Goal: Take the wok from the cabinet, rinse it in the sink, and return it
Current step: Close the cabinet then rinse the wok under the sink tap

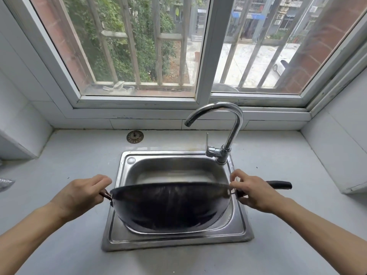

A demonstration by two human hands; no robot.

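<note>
Head view shows the black wok (170,209) tilted on its side over the steel sink (241,225), its dark underside toward the camera. The left hand (83,193) at 9 o'clock clenches the small helper handle; the right hand (254,192) at 3 o'clock grasps the long black handle (280,184). The faucet (224,124) stands at 1 o'clock

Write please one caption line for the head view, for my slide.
Both hands, left hand and right hand, hold a dark wok tilted over the steel sink.
</note>
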